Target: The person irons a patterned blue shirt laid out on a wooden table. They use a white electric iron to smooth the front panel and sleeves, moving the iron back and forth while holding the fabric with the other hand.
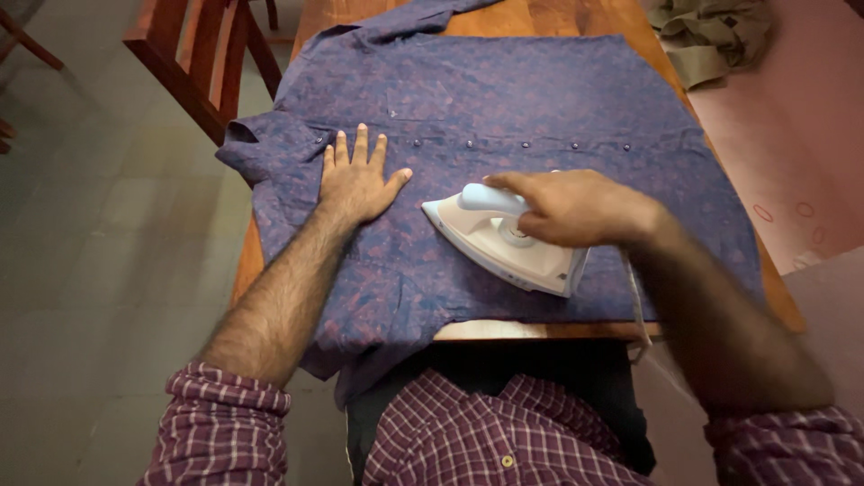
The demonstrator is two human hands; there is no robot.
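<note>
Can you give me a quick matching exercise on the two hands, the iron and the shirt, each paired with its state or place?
Things:
1. left hand
2. right hand
3. iron
4. shirt

States or places:
A. spread across the wooden table, buttons in a row
B. closed around a pale blue handle
C. pressed flat, fingers spread, near the collar
D. white, resting on the cloth, tip towards the flat hand

Pairs: 1-C, 2-B, 3-D, 4-A
</note>
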